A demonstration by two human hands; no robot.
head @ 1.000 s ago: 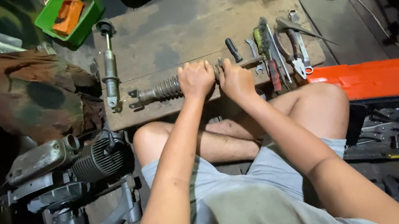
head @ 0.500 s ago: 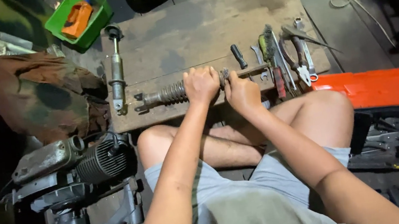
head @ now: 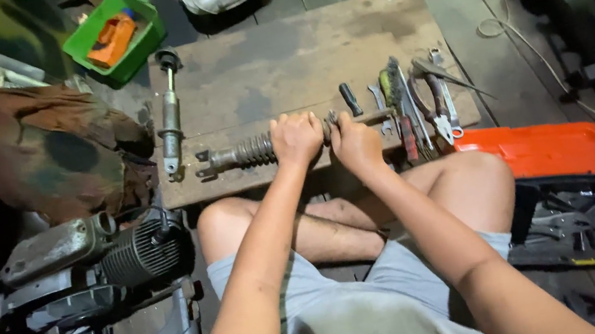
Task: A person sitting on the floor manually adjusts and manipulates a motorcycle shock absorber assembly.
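**Two hands closing on one spring shock at the board's near edge**

Since a second ago the hands are sitting slightly further from the body's centre line, and the right one is shifting from gripping the shaft to pinching its end. The left hand (head: 296,137) is clenching its fingers (head: 283,123) around the coil of the spring shock absorber (head: 244,154), holding it flat so it is not rolling. The right hand (head: 355,143) is closing its fingers (head: 335,127) on the shaft end just beside the left, seemingly to turn or steady it. The shock is lying along the near edge of the wooden board (head: 281,59), within easy reach of the crossed legs.

Counting outward: one second shock (head: 170,123) is lying lengthwise at the board's left end; roughly seven hand tools (head: 414,106) are lining up to the right, overlapping so the count is uncertain; one orange toolbox lid (head: 554,150); one green bin (head: 114,31); one engine (head: 118,256).
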